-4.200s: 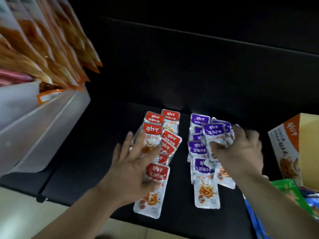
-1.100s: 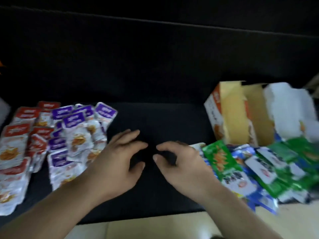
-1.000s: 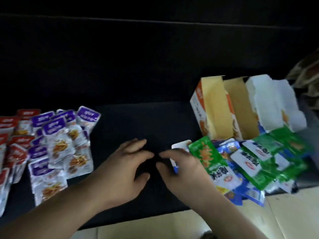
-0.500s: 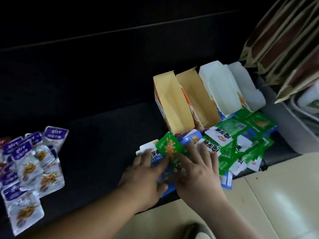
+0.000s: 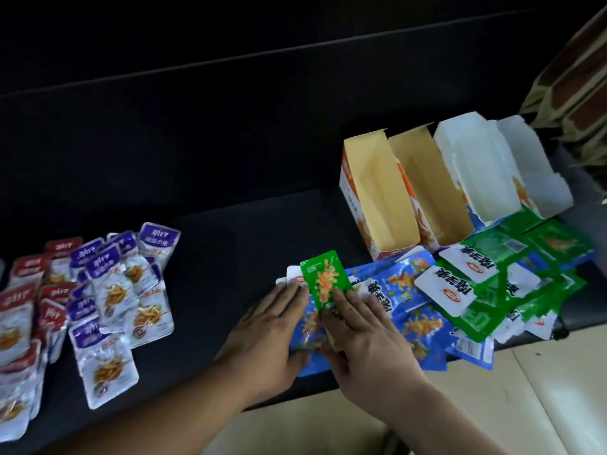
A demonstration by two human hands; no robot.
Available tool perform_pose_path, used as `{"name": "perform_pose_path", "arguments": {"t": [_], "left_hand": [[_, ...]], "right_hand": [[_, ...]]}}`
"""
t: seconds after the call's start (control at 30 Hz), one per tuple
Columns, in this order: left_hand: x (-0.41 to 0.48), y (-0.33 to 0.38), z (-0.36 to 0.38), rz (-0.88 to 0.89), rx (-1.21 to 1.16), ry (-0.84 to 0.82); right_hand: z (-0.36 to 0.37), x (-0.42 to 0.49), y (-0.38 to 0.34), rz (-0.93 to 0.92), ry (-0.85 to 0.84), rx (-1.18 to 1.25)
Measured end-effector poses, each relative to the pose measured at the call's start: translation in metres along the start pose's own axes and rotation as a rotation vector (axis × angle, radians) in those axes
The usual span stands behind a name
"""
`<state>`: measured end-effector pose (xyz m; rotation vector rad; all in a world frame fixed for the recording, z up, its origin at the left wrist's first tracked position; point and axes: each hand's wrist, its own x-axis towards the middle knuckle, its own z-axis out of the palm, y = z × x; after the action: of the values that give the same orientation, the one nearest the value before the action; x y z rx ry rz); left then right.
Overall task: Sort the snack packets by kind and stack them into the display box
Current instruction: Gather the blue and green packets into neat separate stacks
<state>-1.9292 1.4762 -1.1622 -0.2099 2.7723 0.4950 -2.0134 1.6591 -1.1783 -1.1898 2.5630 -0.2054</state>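
A mixed heap of blue packets (image 5: 417, 320) and green packets (image 5: 512, 284) lies at the right on the dark shelf. One green packet (image 5: 325, 277) lies on top at the heap's left end. My right hand (image 5: 361, 330) rests on it with the thumb side under its lower edge; whether it pinches the packet is unclear. My left hand (image 5: 272, 326) lies flat with straight fingers on the blue packets beside it. Behind the heap stand open display boxes, an orange one (image 5: 377, 198) and a white one (image 5: 486, 178), both empty.
Sorted purple packets (image 5: 115, 284) and red packets (image 5: 23, 303) lie fanned out at the left of the dark shelf (image 5: 230, 244). Brown bags (image 5: 578, 77) hang at the upper right. A pale floor (image 5: 492, 405) shows below the shelf's front edge.
My view swung right from the red and purple piles to the blue and green heap. Both hands moved over and now rest on the heap's left end.
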Motion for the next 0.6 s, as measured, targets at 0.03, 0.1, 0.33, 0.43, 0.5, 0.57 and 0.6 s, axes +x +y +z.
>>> {"name": "perform_pose_path", "arguments": {"t": [0.03, 0.1, 0.33, 0.43, 0.5, 0.57, 0.6], "left_hand": [[0.000, 0.001, 0.005, 0.016, 0.010, 0.041], [-0.021, -0.039, 0.020, -0.014, -0.056, 0.109], [-0.018, -0.043, 0.018, -0.059, 0.047, 0.212], [-0.015, -0.056, 0.003, -0.191, 0.011, 0.181], [-0.014, -0.062, -0.001, -0.231, -0.028, 0.143], [-0.014, -0.068, 0.000, -0.199, -0.061, 0.189], [-0.016, -0.073, 0.002, -0.175, -0.058, 0.229]], "right_hand": [[-0.002, -0.002, 0.000, 0.014, -0.026, -0.019], [0.008, 0.020, -0.032, -0.007, -0.040, -0.080], [-0.021, 0.046, -0.020, 0.048, -0.059, -0.016], [-0.030, 0.073, -0.022, 0.003, -0.075, 0.041], [-0.032, 0.086, -0.022, -0.030, -0.065, 0.077], [-0.034, 0.095, -0.024, -0.047, -0.080, 0.105], [-0.035, 0.098, -0.023, -0.051, -0.083, 0.111]]}}
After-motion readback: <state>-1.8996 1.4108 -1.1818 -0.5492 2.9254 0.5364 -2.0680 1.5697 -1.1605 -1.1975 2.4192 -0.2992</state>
